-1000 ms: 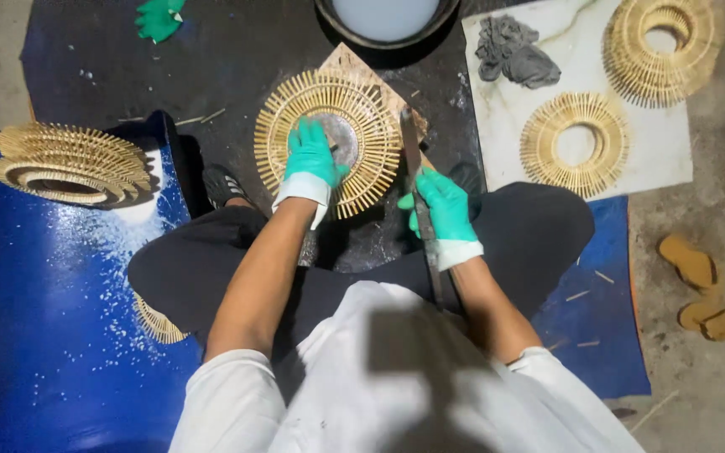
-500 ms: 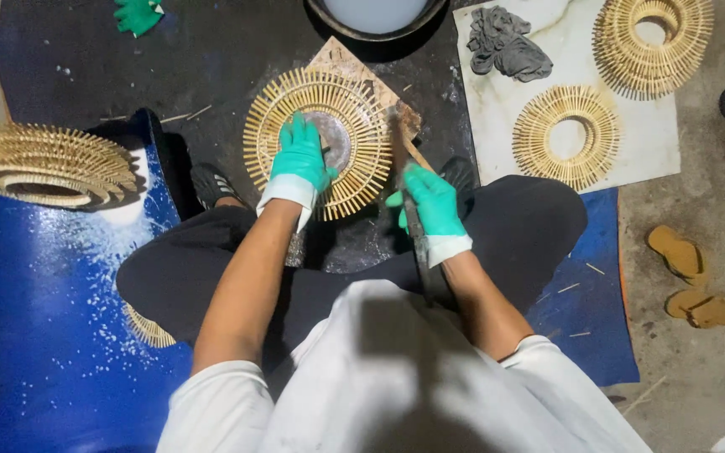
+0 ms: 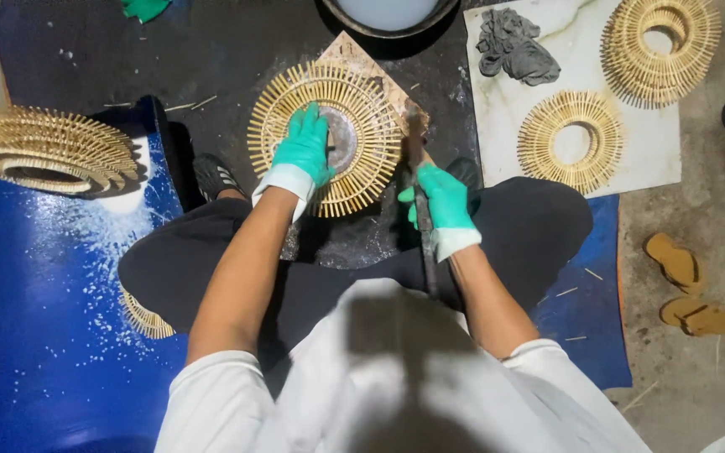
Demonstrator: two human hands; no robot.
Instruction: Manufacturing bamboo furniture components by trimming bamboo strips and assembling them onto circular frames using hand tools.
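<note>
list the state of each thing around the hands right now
left hand in green glove: pressed flat on the round bamboo-stick ring
round bamboo-stick ring: flat on a square board
right hand in green glove: closed around a long dark tool
stack of stick rings: piled on blue sheet
two stick rings on white slab: lying untouched
grey cloth: crumpled

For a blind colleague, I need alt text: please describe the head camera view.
Seated person, seen from above: the green-gloved left hand presses on a round bamboo-stick ring lying on a wooden board; the right hand grips a long dark tool. More rings lie on a white slab and a blue sheet.
</note>
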